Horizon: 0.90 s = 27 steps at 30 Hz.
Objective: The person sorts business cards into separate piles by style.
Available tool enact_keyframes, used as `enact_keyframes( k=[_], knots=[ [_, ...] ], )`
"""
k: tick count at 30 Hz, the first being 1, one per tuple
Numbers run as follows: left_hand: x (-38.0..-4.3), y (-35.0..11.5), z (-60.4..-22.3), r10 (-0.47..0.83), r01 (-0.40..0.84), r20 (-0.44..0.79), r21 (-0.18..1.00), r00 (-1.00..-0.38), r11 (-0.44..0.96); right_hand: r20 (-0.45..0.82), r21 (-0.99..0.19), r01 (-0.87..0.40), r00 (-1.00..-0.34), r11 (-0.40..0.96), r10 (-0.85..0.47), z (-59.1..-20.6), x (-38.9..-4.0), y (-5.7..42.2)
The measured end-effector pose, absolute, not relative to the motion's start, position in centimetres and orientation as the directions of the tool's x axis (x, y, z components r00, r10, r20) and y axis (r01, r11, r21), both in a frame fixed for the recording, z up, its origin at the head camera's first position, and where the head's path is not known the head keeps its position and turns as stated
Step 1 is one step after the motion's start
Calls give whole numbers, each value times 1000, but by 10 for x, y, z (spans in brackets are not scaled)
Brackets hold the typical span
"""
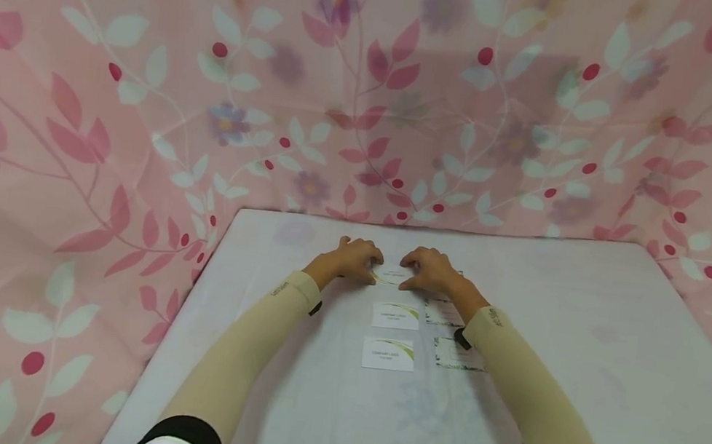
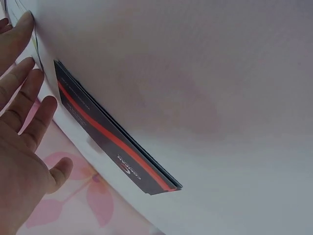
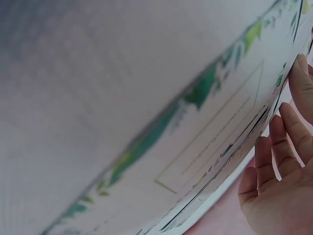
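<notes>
Both hands are at the far end of the column of white business cards. My left hand [image 1: 353,258] has its thumb and finger at the left side of the farthest white business card [image 1: 392,275]. My right hand [image 1: 432,271] holds that card's right side likewise, covering part of it. Two more white business cards, a middle one [image 1: 395,316] and a near one [image 1: 388,354], lie in line toward me. In the left wrist view, a stack of black business cards [image 2: 105,132] with a red stripe lies near the left hand [image 2: 22,127].
Cards with green leaf borders, including a near one [image 1: 459,354] and a farther one [image 1: 443,312], lie right of the white column, partly under the right forearm. A white cloth [image 1: 580,335] covers the table. A pink floral curtain [image 1: 371,92] hangs behind it.
</notes>
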<state>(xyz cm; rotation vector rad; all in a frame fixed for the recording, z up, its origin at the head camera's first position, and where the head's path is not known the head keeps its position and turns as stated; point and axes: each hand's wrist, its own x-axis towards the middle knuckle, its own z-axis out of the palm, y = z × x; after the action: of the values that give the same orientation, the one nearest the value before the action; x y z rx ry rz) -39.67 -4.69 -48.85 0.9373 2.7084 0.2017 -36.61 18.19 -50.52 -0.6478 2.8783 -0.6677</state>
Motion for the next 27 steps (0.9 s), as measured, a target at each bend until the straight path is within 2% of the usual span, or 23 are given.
enact_keyframes(
  k=[5, 13, 27],
  knots=[
    [-398, -47, -491, 598, 560, -218, 213, -771, 800, -33, -439, -364, -907, 821, -420, -505, -366, 180],
    [-402, -46, -492, 588, 531, -204, 273, -783, 802, -32, -435, -334, -922, 836, -385, -508, -369, 180],
    [-413, -48, -495, 603, 541, -213, 288, -769, 790, -69, -439, -291, -932, 850, -355, -508, -375, 179]
  ],
)
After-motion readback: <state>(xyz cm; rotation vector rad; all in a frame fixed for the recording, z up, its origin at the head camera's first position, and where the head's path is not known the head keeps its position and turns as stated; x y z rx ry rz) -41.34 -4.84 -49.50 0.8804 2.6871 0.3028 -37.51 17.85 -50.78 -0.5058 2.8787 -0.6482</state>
